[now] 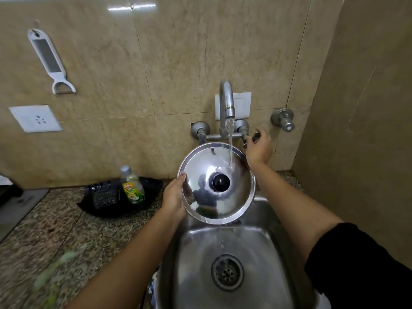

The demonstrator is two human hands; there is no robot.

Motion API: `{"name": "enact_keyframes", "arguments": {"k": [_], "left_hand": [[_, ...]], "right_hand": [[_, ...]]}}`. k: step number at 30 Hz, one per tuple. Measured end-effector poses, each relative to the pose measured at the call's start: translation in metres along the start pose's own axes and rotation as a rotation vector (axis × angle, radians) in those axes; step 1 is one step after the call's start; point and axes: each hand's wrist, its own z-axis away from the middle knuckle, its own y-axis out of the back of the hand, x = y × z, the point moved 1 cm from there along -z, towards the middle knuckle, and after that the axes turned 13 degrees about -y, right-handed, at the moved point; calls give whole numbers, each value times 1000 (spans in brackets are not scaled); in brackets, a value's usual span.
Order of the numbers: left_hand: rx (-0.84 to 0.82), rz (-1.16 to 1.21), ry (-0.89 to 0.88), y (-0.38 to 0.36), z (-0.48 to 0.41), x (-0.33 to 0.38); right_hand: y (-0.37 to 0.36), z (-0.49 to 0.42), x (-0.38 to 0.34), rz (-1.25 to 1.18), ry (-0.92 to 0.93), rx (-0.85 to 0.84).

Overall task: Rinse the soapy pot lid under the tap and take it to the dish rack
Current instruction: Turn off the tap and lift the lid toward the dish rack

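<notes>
Lid place: the steel pot lid (217, 184) was held in the air over the back of the sink (263, 221), under the tap (226, 101), with the water stream landing on its upper right face, just beside the black knob (220, 181).
Left hand: the left hand (176, 197) was gripping the lid by its left rim, thumb over the top edge, fingers hidden behind.
Right hand: the right hand (258, 146) was off the lid, its fingers closed around the right tap handle (255, 136) at the wall.
Feel, as judged: thin sheet steel, so likely light and stiff; wet and soapy, so probably slippery at the rim; it would dent or clatter if dropped, not break.
Where to hold, as judged: the rim pinch worked for turning it under the stream; the knob looked the surer hold for carrying.
Facing: the domed top and knob faced up and toward the person; the lid was tilted, far edge high, near edge low, so water ran off into the sink.
Long axis: none, since the lid is round; its flat plane sloped down toward the drain (227, 273).
Dish rack: none could be picked out for certain; a black tray (116, 206) with a soap bottle (132, 188) sat on the bench (55, 230) to the left.
</notes>
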Motion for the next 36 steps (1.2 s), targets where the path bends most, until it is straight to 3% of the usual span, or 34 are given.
{"name": "enact_keyframes", "arguments": {"k": [2, 6, 8, 11, 16, 19, 25, 31, 36], "left_hand": [[0, -15, -23, -1, 0, 0], [-28, -68, -65, -5, 2, 1], [-55, -87, -86, -6, 5, 1], [-86, -83, -159, -7, 8, 2], [-100, -48, -249, -1, 17, 6], [-121, 10, -286, 8, 18, 6], [-221, -43, -337, 24, 34, -1], [-269, -236, -367, 35, 41, -7], [-281, -281, -386, 39, 36, -3]], "right_hand": [[1, 1, 0, 58, 42, 10], [2, 0, -3, 222, 349, -6], [6, 2, -4, 291, 395, -41], [17, 13, -1, 326, 327, -99], [43, 55, 38, -59, 69, -561], [55, 63, 46, -177, 29, -690], [77, 77, 24, -256, 95, -709], [90, 88, -1, -161, 336, -677], [83, 93, -5, -83, 476, -534]]}}
